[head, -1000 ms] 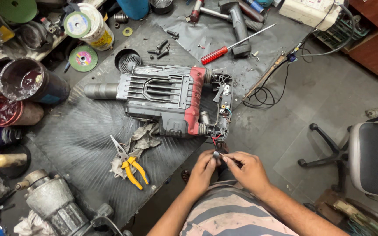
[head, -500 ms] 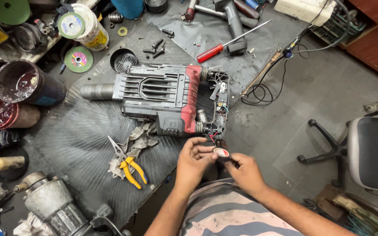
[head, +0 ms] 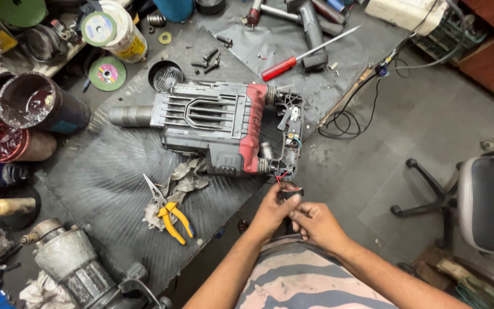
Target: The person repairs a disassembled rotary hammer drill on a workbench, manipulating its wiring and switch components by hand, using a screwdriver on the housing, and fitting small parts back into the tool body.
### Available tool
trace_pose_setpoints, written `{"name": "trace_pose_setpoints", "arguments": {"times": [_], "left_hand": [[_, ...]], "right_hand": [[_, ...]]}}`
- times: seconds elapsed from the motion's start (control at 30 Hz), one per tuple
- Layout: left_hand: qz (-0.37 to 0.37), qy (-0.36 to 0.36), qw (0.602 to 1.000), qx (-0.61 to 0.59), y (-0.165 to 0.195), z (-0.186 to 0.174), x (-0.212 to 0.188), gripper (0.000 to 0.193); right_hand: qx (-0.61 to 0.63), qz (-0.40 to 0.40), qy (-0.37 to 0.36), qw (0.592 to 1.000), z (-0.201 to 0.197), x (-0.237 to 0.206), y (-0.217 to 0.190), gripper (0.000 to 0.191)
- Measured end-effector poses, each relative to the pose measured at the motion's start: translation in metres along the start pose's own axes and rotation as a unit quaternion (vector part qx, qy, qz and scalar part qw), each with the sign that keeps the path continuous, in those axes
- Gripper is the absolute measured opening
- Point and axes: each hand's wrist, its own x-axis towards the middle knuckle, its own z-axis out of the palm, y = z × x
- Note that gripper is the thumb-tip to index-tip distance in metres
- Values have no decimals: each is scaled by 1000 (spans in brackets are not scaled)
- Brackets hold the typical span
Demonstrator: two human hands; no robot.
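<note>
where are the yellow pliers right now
In the head view the yellow-handled pliers lie on the dark mat, partly on a crumpled rag, just below the demolition hammer and left of the left hand.

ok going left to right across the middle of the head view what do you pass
dark tin of red liquid → grey and red demolition hammer → small black part held in both hands → coiled black cable → grey office chair
</note>
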Motion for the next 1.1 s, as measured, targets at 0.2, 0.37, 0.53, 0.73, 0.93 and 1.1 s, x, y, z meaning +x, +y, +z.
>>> {"name": "trace_pose_setpoints", "arguments": {"times": [0.2, 0.37, 0.53, 0.73, 0.93, 1.1], "left_hand": [[191, 47, 942, 273, 33, -18, -50, 31], [106, -13, 956, 274, 70, -21, -77, 33], [27, -60, 989, 133, 66, -26, -61, 34], [-22, 55, 997, -54, 46, -7, -27, 68], [-95, -39, 979, -175, 27, 19, 0, 65], [-95, -99, 967, -215, 16, 8, 13, 56]], "right_hand": [[-201, -141, 63, 967, -3, -10, -15, 18], [-286, -272, 76, 916, 1, -21, -33, 16], [-302, -196, 91, 928, 7, -22, -36, 15], [-274, -224, 62, 933, 8, -18, -22, 16], [-276, -154, 70, 946, 2, -9, -3, 20], [-245, -150, 44, 957, -9, -3, 7, 24]]}}
